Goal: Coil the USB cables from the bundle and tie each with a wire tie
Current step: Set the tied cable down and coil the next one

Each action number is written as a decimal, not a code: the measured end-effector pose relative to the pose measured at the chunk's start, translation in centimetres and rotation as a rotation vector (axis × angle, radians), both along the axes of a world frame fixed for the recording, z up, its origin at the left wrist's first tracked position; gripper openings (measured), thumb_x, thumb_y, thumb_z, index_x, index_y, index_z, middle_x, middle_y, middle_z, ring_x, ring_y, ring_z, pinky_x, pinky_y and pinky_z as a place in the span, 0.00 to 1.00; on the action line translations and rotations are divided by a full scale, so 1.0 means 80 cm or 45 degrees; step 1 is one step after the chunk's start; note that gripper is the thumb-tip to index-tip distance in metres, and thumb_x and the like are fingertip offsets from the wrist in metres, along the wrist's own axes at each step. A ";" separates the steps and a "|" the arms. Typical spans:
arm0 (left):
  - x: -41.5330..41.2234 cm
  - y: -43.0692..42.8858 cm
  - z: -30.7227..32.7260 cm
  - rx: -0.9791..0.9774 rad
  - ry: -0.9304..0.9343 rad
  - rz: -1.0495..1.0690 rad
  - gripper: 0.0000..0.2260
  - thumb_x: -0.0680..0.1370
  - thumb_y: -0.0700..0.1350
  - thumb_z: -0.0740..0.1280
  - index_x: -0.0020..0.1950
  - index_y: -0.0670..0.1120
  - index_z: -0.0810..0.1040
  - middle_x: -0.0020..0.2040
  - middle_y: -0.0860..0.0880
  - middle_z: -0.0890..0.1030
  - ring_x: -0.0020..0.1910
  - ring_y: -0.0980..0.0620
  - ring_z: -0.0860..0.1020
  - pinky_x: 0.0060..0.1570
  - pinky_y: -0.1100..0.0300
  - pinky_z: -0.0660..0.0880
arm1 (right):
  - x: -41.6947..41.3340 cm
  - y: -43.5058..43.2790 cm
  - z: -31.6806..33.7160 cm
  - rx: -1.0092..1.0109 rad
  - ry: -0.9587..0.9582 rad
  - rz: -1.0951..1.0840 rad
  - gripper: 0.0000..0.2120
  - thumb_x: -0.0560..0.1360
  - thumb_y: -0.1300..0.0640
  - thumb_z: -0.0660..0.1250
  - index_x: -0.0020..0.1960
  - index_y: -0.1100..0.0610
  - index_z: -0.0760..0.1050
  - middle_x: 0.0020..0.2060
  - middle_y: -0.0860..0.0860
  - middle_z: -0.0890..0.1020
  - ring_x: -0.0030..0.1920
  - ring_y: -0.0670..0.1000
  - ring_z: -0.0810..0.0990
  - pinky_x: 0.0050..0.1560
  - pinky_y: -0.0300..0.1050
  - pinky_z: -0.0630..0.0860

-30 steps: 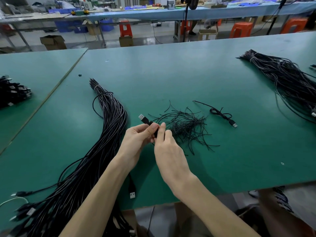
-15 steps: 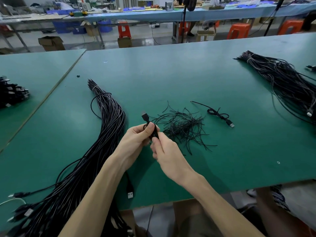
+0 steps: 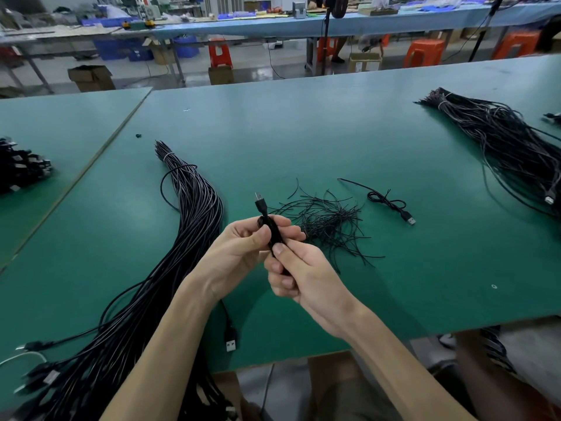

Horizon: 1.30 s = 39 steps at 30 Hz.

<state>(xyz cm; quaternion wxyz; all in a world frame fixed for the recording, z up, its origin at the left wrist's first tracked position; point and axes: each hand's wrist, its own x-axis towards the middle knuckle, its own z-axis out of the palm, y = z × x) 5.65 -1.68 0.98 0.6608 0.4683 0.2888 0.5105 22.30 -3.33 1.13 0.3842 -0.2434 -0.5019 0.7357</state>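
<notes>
Both hands hold one coiled black USB cable [image 3: 274,235] above the green table [image 3: 303,132]. My left hand [image 3: 243,247] grips its upper part, and the plug [image 3: 260,202] sticks up past the fingers. My right hand [image 3: 300,275] grips the lower part, thumb pressed on the coil. Whether a wire tie is on it is hidden by the fingers. A long bundle of black USB cables [image 3: 188,226] lies to the left. A loose pile of black wire ties [image 3: 328,220] lies just beyond my hands. One tied cable [image 3: 391,205] lies to the right of the pile.
A second cable bundle [image 3: 501,141] lies at the far right. Dark cables [image 3: 21,165] are heaped on the neighbouring table at the left. A loose USB plug [image 3: 230,341] rests by the table's near edge. Benches, orange stools and boxes stand beyond.
Both hands have drawn back from the wire-tie pile toward me with the cable. The plug now points more upright, and my right hand has turned its thumb side up on the coil.
</notes>
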 end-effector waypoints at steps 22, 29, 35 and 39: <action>0.001 0.012 -0.017 -0.044 0.071 0.338 0.05 0.79 0.42 0.69 0.49 0.43 0.84 0.44 0.42 0.83 0.48 0.38 0.85 0.52 0.50 0.82 | 0.082 0.051 -0.023 0.791 -1.655 -0.821 0.14 0.81 0.49 0.69 0.62 0.55 0.76 0.54 0.50 0.77 0.57 0.49 0.71 0.57 0.42 0.71; 0.003 0.012 -0.019 -0.075 0.126 0.362 0.06 0.78 0.42 0.69 0.51 0.39 0.83 0.44 0.40 0.83 0.48 0.37 0.85 0.53 0.48 0.82 | 0.078 0.060 -0.041 0.770 -1.743 -0.864 0.10 0.82 0.54 0.67 0.60 0.59 0.76 0.56 0.55 0.76 0.58 0.54 0.69 0.60 0.48 0.72; 0.002 0.012 -0.020 -0.071 0.106 0.395 0.06 0.78 0.41 0.69 0.51 0.39 0.83 0.45 0.40 0.84 0.49 0.35 0.85 0.54 0.47 0.82 | 0.076 0.055 -0.036 0.934 -1.641 -1.082 0.06 0.82 0.59 0.67 0.55 0.60 0.81 0.51 0.55 0.78 0.53 0.54 0.72 0.56 0.52 0.75; 0.004 0.013 -0.019 -0.086 0.084 0.417 0.06 0.78 0.41 0.69 0.50 0.40 0.83 0.45 0.40 0.84 0.49 0.35 0.85 0.54 0.47 0.82 | 0.081 0.056 -0.023 0.997 -1.549 -1.209 0.06 0.80 0.59 0.70 0.55 0.59 0.85 0.52 0.54 0.80 0.54 0.56 0.74 0.58 0.52 0.73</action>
